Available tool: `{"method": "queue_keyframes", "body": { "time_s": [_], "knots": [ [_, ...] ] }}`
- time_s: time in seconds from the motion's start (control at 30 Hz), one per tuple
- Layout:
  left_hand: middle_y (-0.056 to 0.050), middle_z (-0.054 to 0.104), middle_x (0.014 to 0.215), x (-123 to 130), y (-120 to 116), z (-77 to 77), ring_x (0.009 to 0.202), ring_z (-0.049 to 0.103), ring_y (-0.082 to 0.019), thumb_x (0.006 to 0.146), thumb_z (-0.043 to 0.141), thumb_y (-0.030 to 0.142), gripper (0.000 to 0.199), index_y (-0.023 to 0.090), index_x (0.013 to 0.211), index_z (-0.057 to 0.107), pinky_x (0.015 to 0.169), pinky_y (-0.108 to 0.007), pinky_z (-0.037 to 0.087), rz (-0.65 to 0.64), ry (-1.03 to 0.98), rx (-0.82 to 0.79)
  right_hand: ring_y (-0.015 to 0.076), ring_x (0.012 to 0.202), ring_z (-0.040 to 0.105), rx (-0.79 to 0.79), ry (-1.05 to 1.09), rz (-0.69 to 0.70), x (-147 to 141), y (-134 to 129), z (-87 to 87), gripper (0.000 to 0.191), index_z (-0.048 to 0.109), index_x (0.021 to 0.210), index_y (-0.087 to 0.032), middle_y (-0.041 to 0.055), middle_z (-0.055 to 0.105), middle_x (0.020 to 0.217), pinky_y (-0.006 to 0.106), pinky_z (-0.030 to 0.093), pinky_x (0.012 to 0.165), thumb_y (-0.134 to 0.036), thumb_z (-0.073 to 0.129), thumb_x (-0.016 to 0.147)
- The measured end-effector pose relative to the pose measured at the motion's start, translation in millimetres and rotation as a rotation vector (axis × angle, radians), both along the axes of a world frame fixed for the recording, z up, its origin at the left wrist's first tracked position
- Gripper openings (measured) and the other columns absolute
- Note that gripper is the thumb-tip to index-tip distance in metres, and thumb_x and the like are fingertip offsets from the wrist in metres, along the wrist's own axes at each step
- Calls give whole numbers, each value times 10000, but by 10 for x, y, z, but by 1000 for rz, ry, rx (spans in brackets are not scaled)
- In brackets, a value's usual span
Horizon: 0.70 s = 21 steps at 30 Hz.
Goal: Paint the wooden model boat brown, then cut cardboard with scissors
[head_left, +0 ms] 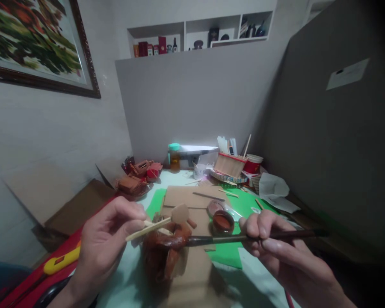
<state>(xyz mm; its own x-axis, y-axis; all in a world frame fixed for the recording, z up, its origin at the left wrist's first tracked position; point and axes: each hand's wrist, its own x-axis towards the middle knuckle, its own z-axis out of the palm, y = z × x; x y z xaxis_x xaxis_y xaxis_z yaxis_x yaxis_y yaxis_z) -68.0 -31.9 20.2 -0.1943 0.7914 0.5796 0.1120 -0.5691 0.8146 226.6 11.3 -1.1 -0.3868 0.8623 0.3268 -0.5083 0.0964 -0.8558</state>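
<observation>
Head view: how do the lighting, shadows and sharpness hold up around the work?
Head view: dim, cool light, with a bright strip of glare beside the jar; soft shadows on the table and cardboard; glossy highlights on the reddish-brown figure; the brush fades softly at its far end; the right edge falls to black; the wide lens seems to tilt the walls.

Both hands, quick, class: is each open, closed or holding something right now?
Left hand: closed, pinching a pale wooden stick.
Right hand: closed around a long brush.
</observation>
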Motion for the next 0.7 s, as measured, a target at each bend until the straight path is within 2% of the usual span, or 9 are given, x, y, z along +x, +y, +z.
{"method": "queue_keyframes", "body": {
  "time_s": [0.13,0.23,0.4,0.53,0.7],
  "knots": [
    [37,618,696,-44,14,-29,597,514,-117,866,724,306,123,261,766,668,535,-230,412,-9,0,19,148,693,555,-6,-18,-106,21,-13,68,69,708,777,-225,30,629,831,250,500,632,-245,773,780],
    [34,637,709,-45,19,-32,605,525,-120,864,727,309,120,261,764,681,547,-235,422,-5,6,45,142,678,540,-3,-4,-134,41,-7,86,86,703,775,-220,26,616,812,242,497,624,-255,782,767],
    [39,623,673,63,-18,30,579,498,-112,809,776,382,178,261,724,677,548,-235,399,37,-79,-30,121,679,556,-2,78,-41,26,-18,82,47,710,818,-228,25,620,842,214,498,622,-252,749,806],
    [30,627,681,112,-43,59,639,539,-137,779,795,419,200,270,707,682,603,-248,426,82,-80,-44,126,698,577,31,53,38,-24,-64,84,23,724,840,-237,34,635,865,224,515,648,-255,735,830],
    [22,633,674,91,-33,52,645,548,-142,763,810,405,197,263,699,690,566,-238,416,108,-78,-25,137,667,565,9,13,-3,-35,-66,103,89,719,800,-221,39,640,840,247,511,622,-281,783,787]
  ]
}}
